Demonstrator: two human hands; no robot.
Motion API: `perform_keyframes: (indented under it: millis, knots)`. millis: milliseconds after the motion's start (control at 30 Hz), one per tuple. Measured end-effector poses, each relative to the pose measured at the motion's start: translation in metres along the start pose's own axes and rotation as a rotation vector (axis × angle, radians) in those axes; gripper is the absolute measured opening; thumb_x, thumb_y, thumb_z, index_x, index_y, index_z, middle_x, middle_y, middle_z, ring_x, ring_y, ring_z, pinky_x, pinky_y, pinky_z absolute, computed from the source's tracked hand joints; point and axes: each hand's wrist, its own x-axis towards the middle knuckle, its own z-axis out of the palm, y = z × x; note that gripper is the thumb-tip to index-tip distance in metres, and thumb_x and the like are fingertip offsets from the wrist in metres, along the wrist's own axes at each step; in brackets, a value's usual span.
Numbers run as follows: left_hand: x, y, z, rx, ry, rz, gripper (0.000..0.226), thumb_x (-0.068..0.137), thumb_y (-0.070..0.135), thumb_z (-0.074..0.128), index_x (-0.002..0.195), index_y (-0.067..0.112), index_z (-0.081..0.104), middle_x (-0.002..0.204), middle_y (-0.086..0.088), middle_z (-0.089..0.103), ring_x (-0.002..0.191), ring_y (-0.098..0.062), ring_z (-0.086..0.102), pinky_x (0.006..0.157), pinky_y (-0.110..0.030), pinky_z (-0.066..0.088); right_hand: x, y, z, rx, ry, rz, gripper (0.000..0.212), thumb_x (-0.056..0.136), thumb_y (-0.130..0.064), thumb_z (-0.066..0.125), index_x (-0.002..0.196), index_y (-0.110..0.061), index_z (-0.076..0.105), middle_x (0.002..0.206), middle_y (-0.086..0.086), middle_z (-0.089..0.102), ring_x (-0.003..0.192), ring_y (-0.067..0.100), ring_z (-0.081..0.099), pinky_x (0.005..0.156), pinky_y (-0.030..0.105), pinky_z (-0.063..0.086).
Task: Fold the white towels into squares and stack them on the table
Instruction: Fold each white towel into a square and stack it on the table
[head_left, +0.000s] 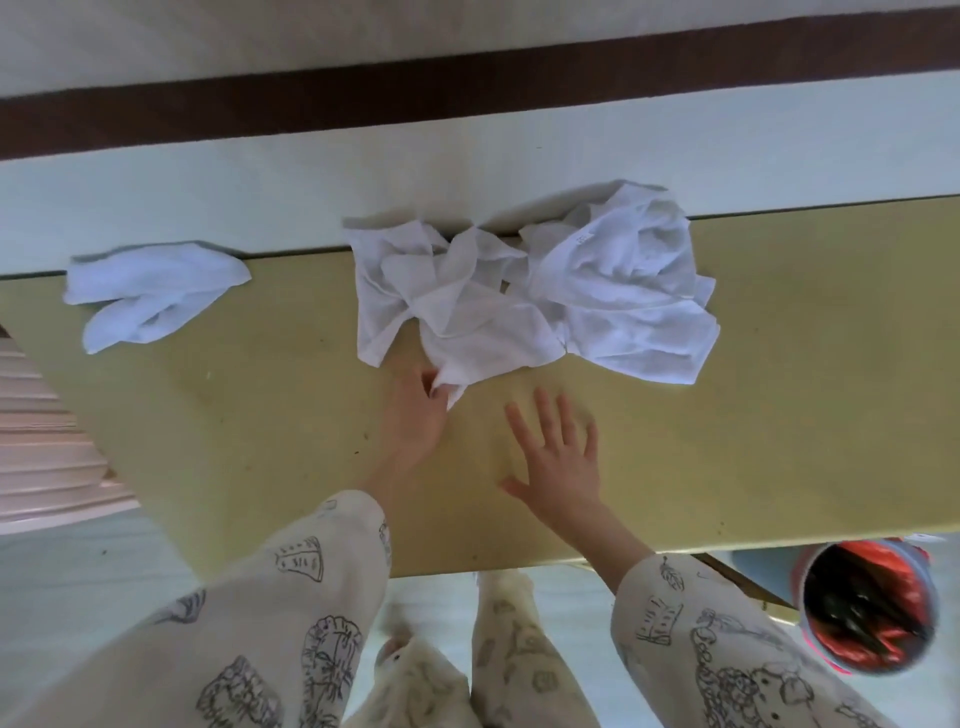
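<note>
Towel (467, 332) crumpled mid-table, near corner pinched in left hand (415, 415) grip, right hand (561, 462) spread flat just beside

A heap of crumpled towels (535, 291) lay on the surface (779, 415) at its far edge, against the wall (208, 197). Well to the left of the heap, also at the far edge, lay a single towel (150, 293). The left hand (418, 415) pinched the heap's near corner; the right hand (558, 457) rested flat just beside it, nearer the person. A bin (867, 608) stood on the floor, below the surface's near right edge.
</note>
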Motion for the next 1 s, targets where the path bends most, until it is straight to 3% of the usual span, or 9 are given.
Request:
perform_keyframes:
  millis: [167,233,300,433,533,667,833,933,1000]
  knots:
    - [-0.019,0.013,-0.02,0.019,0.062,0.225,0.013,0.091,0.015,0.054,0.099,0.008,0.059,0.088,0.0,0.058,0.077,-0.012,0.053,0.06,-0.012,0.039,0.001,-0.001,-0.009,0.016,-0.039,0.009,0.082,0.087,-0.055,0.051,0.149,-0.033,0.001,0.157,0.003,-0.016,0.145,0.027,-0.013,0.115,0.054,-0.001]
    - [-0.026,0.015,-0.036,0.03,0.089,0.258,0.016,0.092,0.017,0.052,0.101,0.007,0.06,0.091,0.003,0.057,0.079,-0.011,0.052,0.061,-0.012,0.038,0.004,-0.005,-0.024,0.137,0.039,0.088,0.073,0.086,-0.054,0.053,0.145,-0.024,0.022,0.156,0.007,0.012,0.143,0.028,0.015,0.113,0.049,0.019]
    - [-0.034,0.02,-0.054,0.045,0.084,0.316,0.017,0.093,0.017,0.051,0.104,0.008,0.06,0.097,0.004,0.057,0.082,-0.008,0.051,0.064,-0.008,0.038,0.006,-0.013,-0.046,0.333,0.234,0.216,0.064,0.083,-0.051,0.059,0.131,-0.014,0.037,0.135,0.008,0.039,0.123,0.029,0.042,0.098,0.042,0.037]
    - [-0.05,0.038,-0.087,0.053,0.08,0.43,0.02,0.093,0.01,0.048,0.11,0.008,0.06,0.099,0.009,0.056,0.084,-0.004,0.049,0.067,0.003,0.034,0.004,-0.044,-0.074,0.279,0.467,0.077,0.069,0.08,-0.048,0.063,0.134,-0.016,0.037,0.137,0.008,0.038,0.125,0.029,0.038,0.098,0.045,0.037]
    - [-0.067,0.049,-0.112,0.032,0.098,0.503,0.022,0.094,0.008,0.045,0.109,0.008,0.061,0.092,0.008,0.056,0.082,-0.008,0.049,0.065,0.001,0.035,-0.005,-0.063,-0.083,0.227,0.544,-0.055,0.039,0.086,-0.032,0.061,0.121,-0.014,0.057,0.129,0.009,0.053,0.118,0.031,0.048,0.094,0.044,0.038]
    - [-0.08,0.045,-0.15,0.025,0.14,0.553,0.02,0.094,0.011,0.045,0.105,0.011,0.061,0.089,0.006,0.058,0.08,-0.012,0.05,0.061,-0.004,0.036,-0.025,-0.069,-0.1,0.333,0.433,-0.053,0.026,0.096,-0.018,0.043,0.109,-0.008,0.063,0.105,0.007,0.061,0.099,0.026,0.055,0.077,0.029,0.036]
    - [-0.083,0.006,-0.204,0.171,0.055,0.563,0.015,0.091,0.017,0.054,0.096,0.007,0.064,0.093,-0.004,0.063,0.086,-0.018,0.055,0.066,-0.013,0.036,-0.055,-0.083,-0.12,0.406,0.301,-0.084,0.025,0.096,-0.017,0.046,0.1,-0.004,0.067,0.096,0.011,0.064,0.092,0.026,0.057,0.071,0.028,0.035]
    - [-0.084,-0.017,-0.234,0.268,0.016,0.567,0.017,0.089,0.011,0.055,0.102,0.007,0.066,0.1,-0.005,0.059,0.094,-0.019,0.054,0.074,-0.017,0.035,-0.07,-0.103,-0.133,0.398,0.315,-0.055,0.027,0.094,-0.021,0.05,0.074,-0.018,0.068,0.078,0.005,0.062,0.079,0.022,0.055,0.066,0.03,0.037]
    - [-0.085,-0.026,-0.254,0.311,0.04,0.582,0.022,0.089,0.008,0.054,0.108,0.006,0.065,0.105,-0.009,0.058,0.099,-0.022,0.053,0.082,-0.021,0.033,-0.074,-0.119,-0.145,0.366,0.372,-0.004,0.035,0.093,-0.026,0.052,0.057,-0.027,0.053,0.066,0.001,0.056,0.069,0.019,0.05,0.059,0.028,0.032]
